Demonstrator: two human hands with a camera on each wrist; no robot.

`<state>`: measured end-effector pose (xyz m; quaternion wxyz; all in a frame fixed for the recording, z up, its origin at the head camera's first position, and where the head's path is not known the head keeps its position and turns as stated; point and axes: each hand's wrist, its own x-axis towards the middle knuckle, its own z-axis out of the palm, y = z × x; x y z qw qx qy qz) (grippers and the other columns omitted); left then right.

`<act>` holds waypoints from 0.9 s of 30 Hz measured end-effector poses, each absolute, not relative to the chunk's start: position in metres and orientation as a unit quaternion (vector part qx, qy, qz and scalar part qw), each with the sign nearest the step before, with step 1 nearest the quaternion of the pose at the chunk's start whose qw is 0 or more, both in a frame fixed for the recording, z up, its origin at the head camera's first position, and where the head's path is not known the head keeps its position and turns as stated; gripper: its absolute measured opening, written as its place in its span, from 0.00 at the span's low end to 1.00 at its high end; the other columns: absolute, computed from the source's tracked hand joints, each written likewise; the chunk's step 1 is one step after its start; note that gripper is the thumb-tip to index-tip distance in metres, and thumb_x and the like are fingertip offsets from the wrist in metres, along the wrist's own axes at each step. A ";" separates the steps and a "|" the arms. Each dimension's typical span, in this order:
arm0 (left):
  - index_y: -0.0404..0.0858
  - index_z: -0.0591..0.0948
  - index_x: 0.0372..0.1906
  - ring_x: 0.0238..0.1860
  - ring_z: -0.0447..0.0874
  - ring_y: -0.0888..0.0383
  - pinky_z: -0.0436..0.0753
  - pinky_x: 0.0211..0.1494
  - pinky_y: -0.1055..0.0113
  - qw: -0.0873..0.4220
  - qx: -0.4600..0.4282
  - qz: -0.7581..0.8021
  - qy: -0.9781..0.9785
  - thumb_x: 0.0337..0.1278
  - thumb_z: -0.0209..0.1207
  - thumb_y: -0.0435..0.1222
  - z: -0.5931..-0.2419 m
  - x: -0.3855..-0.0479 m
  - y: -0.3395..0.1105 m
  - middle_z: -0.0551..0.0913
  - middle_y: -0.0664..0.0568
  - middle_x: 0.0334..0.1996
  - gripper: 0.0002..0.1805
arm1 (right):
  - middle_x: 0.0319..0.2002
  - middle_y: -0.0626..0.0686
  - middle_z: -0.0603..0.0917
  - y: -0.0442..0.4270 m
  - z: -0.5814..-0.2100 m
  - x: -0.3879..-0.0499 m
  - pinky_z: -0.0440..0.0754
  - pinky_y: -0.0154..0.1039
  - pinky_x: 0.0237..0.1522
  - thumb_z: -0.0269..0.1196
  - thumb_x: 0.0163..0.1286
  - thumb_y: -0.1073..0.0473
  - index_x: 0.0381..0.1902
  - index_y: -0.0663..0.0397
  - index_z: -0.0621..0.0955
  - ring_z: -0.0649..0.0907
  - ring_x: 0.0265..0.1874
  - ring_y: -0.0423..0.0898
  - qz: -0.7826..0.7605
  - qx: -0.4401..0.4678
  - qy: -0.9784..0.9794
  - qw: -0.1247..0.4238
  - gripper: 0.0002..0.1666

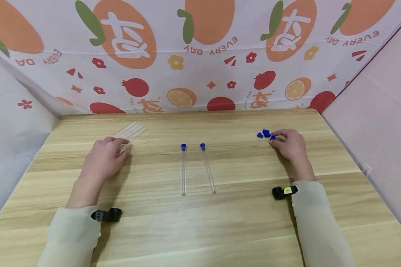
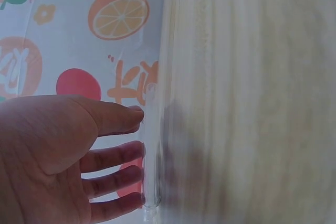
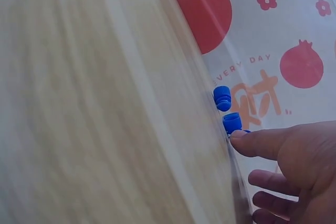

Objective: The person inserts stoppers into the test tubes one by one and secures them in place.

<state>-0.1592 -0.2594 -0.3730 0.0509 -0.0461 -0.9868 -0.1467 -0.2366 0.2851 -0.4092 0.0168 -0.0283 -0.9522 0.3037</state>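
Observation:
On the left of the table, my left hand [image 1: 104, 157] is at a bunch of clear test tubes [image 1: 133, 129]. The left wrist view has its fingers fairly straight, their tips against a clear tube [image 2: 151, 171]. My right hand [image 1: 290, 145], at the right, pinches a blue cap [image 1: 273, 137] between thumb and forefinger. Several other blue caps [image 1: 266, 132] lie just beside those fingertips. In the right wrist view, the thumb tip is against a blue cap [image 3: 231, 123], and another blue cap [image 3: 222, 98] is a little farther off.
Two test tubes with blue caps, one on the left [image 1: 183, 170] and one on the right [image 1: 208, 170], lie apart mid-table. A fruit-print cloth [image 1: 200, 74] hangs behind the wooden table [image 1: 194, 230]. Pale cloth walls flank both sides.

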 end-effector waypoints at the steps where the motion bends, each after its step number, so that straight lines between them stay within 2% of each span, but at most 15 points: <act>1: 0.32 0.79 0.57 0.54 0.69 0.26 0.69 0.59 0.31 0.052 -0.047 -0.146 -0.987 0.67 0.58 0.39 -0.373 -0.159 -0.260 0.75 0.26 0.55 0.19 | 0.64 0.65 0.77 0.285 -0.409 -0.237 0.62 0.63 0.70 0.67 0.69 0.51 0.56 0.54 0.83 0.68 0.68 0.66 0.305 -0.030 -0.952 0.014 0.21; 9: 0.31 0.79 0.57 0.53 0.70 0.27 0.70 0.59 0.32 0.059 -0.048 -0.145 -0.986 0.66 0.59 0.37 -0.374 -0.160 -0.258 0.76 0.26 0.53 0.19 | 0.65 0.65 0.75 0.281 -0.408 -0.237 0.60 0.65 0.71 0.66 0.69 0.52 0.57 0.53 0.82 0.66 0.70 0.67 0.310 -0.035 -0.950 0.006 0.21; 17: 0.32 0.78 0.59 0.50 0.77 0.30 0.75 0.52 0.34 0.047 -0.064 -0.142 -0.987 0.66 0.58 0.32 -0.377 -0.159 -0.262 0.79 0.28 0.50 0.19 | 0.65 0.62 0.77 0.281 -0.406 -0.236 0.62 0.65 0.70 0.66 0.69 0.51 0.57 0.53 0.82 0.67 0.70 0.65 0.329 -0.046 -0.943 0.010 0.21; 24: 0.32 0.75 0.62 0.50 0.79 0.33 0.76 0.52 0.35 0.026 -0.065 -0.153 -0.986 0.61 0.59 0.27 -0.378 -0.159 -0.263 0.83 0.31 0.48 0.23 | 0.68 0.62 0.73 0.273 -0.397 -0.232 0.60 0.66 0.71 0.66 0.69 0.52 0.58 0.51 0.82 0.64 0.71 0.64 0.357 -0.040 -0.933 0.026 0.21; 27: 0.32 0.74 0.63 0.50 0.80 0.34 0.76 0.51 0.35 0.024 -0.068 -0.167 -0.983 0.59 0.58 0.25 -0.376 -0.159 -0.261 0.84 0.32 0.47 0.25 | 0.69 0.61 0.73 0.269 -0.390 -0.230 0.63 0.64 0.71 0.67 0.69 0.53 0.58 0.50 0.82 0.65 0.72 0.62 0.379 -0.030 -0.924 0.040 0.21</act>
